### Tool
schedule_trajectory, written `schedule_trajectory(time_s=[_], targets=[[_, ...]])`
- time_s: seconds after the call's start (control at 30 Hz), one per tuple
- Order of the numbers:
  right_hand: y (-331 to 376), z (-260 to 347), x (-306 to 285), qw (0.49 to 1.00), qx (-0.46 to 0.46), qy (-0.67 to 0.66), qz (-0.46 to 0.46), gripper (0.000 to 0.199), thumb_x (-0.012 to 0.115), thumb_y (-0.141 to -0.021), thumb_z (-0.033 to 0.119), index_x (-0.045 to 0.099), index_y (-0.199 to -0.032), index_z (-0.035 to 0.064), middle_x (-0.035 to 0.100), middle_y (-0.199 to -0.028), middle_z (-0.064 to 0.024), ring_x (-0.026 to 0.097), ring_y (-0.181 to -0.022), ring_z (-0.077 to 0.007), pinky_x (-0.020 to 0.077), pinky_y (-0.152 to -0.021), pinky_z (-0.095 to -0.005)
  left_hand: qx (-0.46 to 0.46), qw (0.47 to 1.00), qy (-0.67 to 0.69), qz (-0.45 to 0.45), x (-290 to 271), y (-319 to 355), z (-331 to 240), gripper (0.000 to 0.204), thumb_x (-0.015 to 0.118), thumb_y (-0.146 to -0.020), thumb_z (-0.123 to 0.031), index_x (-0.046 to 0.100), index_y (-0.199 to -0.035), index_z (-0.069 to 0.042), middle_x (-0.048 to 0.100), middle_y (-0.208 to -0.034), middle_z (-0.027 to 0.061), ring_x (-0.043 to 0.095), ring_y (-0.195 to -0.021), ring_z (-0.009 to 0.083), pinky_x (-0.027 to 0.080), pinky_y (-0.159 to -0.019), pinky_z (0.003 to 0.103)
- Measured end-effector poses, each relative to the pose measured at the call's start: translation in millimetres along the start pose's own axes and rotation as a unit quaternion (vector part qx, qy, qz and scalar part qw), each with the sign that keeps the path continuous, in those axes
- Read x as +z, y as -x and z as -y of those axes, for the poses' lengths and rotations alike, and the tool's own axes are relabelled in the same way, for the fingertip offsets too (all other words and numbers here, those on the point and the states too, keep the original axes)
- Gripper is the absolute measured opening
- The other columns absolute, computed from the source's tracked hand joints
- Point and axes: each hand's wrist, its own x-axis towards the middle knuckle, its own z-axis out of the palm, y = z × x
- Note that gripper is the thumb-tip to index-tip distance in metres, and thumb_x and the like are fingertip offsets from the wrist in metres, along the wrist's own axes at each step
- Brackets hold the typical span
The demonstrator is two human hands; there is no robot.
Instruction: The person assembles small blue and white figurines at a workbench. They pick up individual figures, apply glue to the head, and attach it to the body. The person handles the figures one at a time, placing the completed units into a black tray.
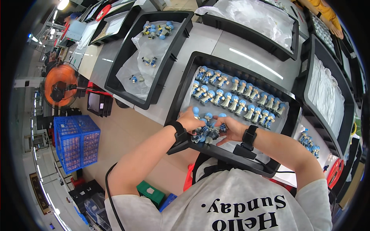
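Observation:
Small doll figurines (250, 111) with light-blue caps stand in rows inside a black tray (237, 63) in front of me. At the tray's near left corner, a loose cluster of figurines (207, 133) lies between my hands, some tipped over. My left hand (189, 120) is closed around figurines at the cluster's left side, its fingertips partly hidden. From the other side, my right hand (233, 130) grips a figurine (222, 116) between thumb and fingers. Both wrists wear black bands with a cable.
Another black tray (148, 102) to the left holds a few figurines on plastic film. Film-lined trays stand at the back (241, 32) and right (306, 82). More figurines (308, 143) lie right of my tray. An orange fan (59, 85) and blue crates (77, 142) stand left. A person's arm (323, 19) shows far right.

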Motion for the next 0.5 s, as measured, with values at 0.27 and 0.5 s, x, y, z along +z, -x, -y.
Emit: schedule_trajectory(time_s=[0.27, 0.5], targets=[[-13.6, -1.4, -2.0, 0.998, 0.028, 0.002, 0.056, 0.056, 0.054, -0.074, 0.03, 0.038, -0.126, 0.0158, 0.047, -0.117, -0.0134, 0.049, -0.105, -0.0374, 0.0408, -0.087, -0.0565, -0.027, 0.998, 0.056, 0.012, 6.0, -3.1, 7.5, 0.096, 0.073, -0.065, -0.017, 0.012, -0.139, -0.018, 0.038, -0.126, 0.0146, 0.047, -0.109, 0.0291, 0.052, -0.073, 0.043], [-16.4, -4.9, 2.1, 0.999, 0.01, -0.009, 0.047, 0.046, 0.056, -0.078, 0.039, 0.051, -0.114, 0.0103, 0.054, -0.111, -0.0118, 0.053, -0.101, -0.0308, 0.0432, -0.086, -0.0524, -0.061, 0.997, 0.053, 0.021, 10.7, -0.5, 3.9, 0.101, 0.075, -0.059, -0.024, 0.014, -0.14, -0.02, 0.015, -0.138, 0.0183, 0.039, -0.119, 0.0377, 0.053, -0.071, 0.044]])
